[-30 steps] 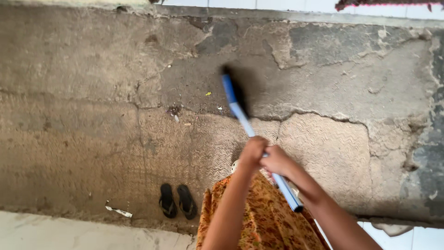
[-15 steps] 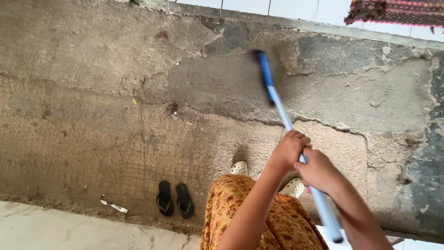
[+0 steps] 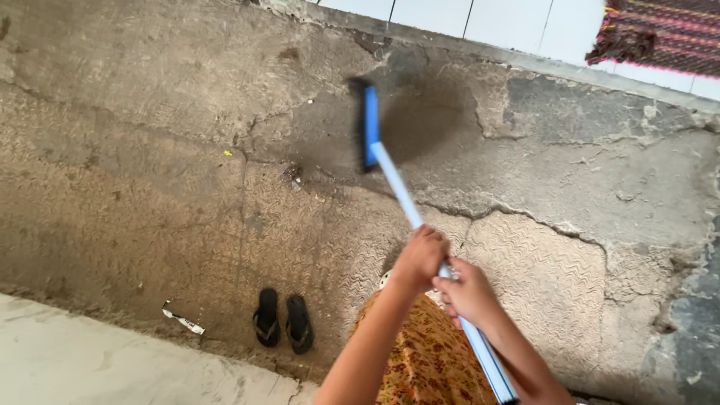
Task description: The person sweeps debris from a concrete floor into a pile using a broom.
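Note:
I hold a broom with a blue and white handle (image 3: pixel 397 191) in both hands. My left hand (image 3: pixel 420 257) grips the handle higher up, and my right hand (image 3: pixel 466 291) grips it just below. The blue broom head with dark bristles (image 3: pixel 364 124) rests on the cracked concrete ground (image 3: pixel 562 187) ahead of me. A small pile of debris (image 3: pixel 292 175) lies left of the head, and a yellow scrap (image 3: pixel 227 153) lies farther left. My orange patterned skirt (image 3: pixel 427 360) fills the bottom middle.
A pair of black flip-flops (image 3: pixel 283 322) stands at the lower left, with a crumpled white wrapper (image 3: pixel 182 322) beside them. A pale step (image 3: pixel 90 367) runs along the bottom left. White tiles (image 3: pixel 495 26) and a dark woven rug (image 3: pixel 660 34) lie beyond the concrete's far edge.
The broom head swung from the upper right back toward the left, nearer the debris. My hands moved left with the handle, and the view shifted slightly.

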